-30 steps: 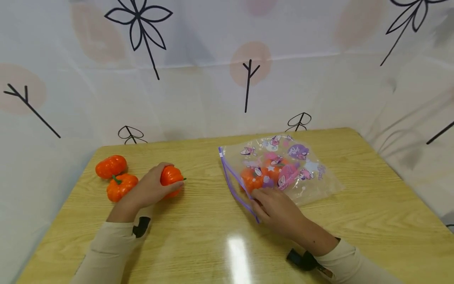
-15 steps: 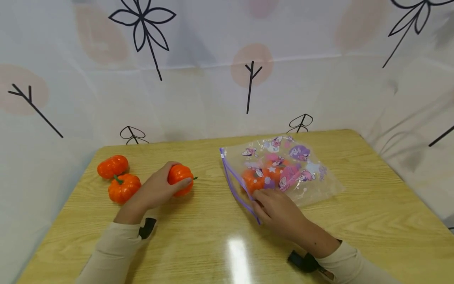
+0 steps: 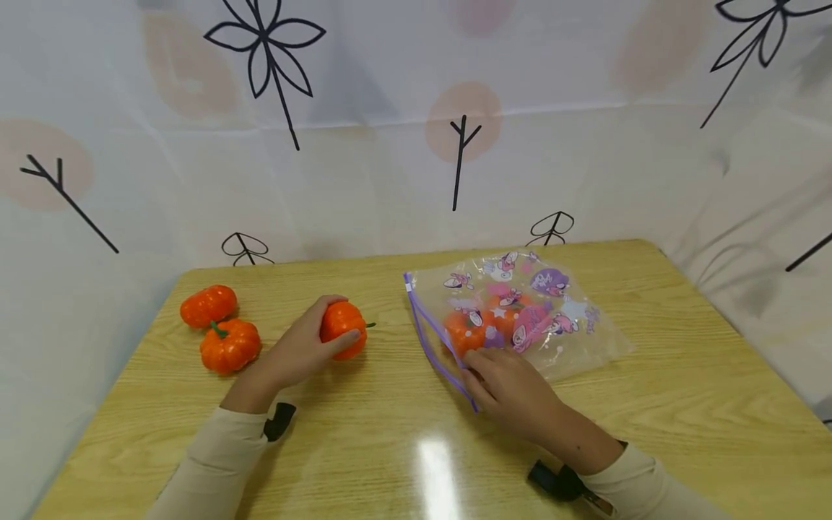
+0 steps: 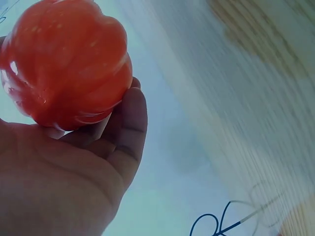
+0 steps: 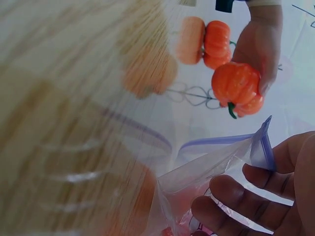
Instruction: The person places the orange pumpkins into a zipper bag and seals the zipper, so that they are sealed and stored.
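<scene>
An orange pumpkin point(image 3: 343, 328) with a green stem sits in the grasp of the left hand point(image 3: 302, 350), left of the middle of the table point(image 3: 364, 455). The left fingers and thumb curl round its sides, and the stem points rightward, to the mouth of a bag. From these angles it is hard to be sure whether the pumpkin's underside clears the wood.

The clear bag point(image 3: 578, 350), printed with pink and purple cartoon figures, lies on the table to the right, well apart from the held pumpkin. The right hand point(image 3: 510, 386) pinches its purple zip edge point(image 5: 267, 150) between thumb and forefinger, near the end closest to the person; the other fingers bend loosely beside the plastic. The two purple strips of the mouth stand apart, and bagged pumpkins point(image 3: 464, 332) show orange through the film.

Left of the left hand are two more pumpkins: a front pumpkin point(image 3: 230, 348), stem up, and just behind it a rear pumpkin point(image 3: 209, 307).

Both arms wear cream sleeves point(image 3: 211, 462), with a dark device point(image 3: 279, 422) at each wrist. Behind the table hangs a white cloth point(image 3: 364, 180) with black plant drawings and pale pink blotches.
</scene>
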A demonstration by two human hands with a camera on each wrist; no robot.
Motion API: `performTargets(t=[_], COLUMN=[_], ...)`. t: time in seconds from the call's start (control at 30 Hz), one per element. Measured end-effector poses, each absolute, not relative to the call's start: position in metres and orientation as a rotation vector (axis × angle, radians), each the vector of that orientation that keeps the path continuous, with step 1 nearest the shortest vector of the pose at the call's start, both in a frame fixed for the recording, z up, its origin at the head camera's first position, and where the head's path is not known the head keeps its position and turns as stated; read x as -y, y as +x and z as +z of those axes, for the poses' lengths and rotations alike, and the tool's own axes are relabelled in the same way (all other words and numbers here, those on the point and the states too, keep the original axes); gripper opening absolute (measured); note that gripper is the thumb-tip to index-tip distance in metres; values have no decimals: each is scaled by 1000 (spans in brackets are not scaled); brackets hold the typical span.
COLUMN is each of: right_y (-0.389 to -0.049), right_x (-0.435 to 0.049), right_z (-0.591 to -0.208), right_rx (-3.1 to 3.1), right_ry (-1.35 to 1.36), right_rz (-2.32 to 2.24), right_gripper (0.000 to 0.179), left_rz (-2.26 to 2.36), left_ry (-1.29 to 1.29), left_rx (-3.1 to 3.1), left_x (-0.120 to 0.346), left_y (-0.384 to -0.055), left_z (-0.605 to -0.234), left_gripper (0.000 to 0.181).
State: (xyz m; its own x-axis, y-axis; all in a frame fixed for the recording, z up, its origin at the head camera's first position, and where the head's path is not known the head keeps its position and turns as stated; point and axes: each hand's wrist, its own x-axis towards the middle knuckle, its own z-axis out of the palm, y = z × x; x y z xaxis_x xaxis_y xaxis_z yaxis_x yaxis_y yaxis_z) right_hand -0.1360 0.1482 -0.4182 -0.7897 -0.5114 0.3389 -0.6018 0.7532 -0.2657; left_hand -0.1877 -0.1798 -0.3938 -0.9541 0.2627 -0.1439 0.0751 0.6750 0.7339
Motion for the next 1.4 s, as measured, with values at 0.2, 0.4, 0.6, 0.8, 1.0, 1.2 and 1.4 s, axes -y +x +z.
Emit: performTargets(t=[0.2, 0.4, 0.6, 0.8, 1.0, 1.2, 1.4], right_y=[-135, -135, -136, -136, -136, -137, -137], right_x=[-147, -148, -147, -147, -148, -148, -147], right_z=[-418, -418, -418, -417, -417, -417, -417], right_rx=[2714, 2721, 2734, 2731, 2732, 2725, 2718], right_ry=[872, 860, 864, 862, 865, 875, 881], right_rz=[528, 521, 521, 518, 533, 534, 525], right_gripper=[7, 6, 9, 11, 11, 14, 15], left_rz=[1162, 1188, 1218, 1240, 1210, 1118, 1072], left_ry=[287, 339, 378, 418, 378, 337, 453], left_rx=[-2637, -2612, -2583, -2560, -2569, -2614, -2666], left_x=[176, 172, 172, 170, 169, 173, 172], left_y=[-186, -186, -187, -188, -187, -185, -188], left_z=[-396, -400, -405, -408, -407, -408, -409], left_gripper=[77, 76, 74, 74, 79, 84, 83])
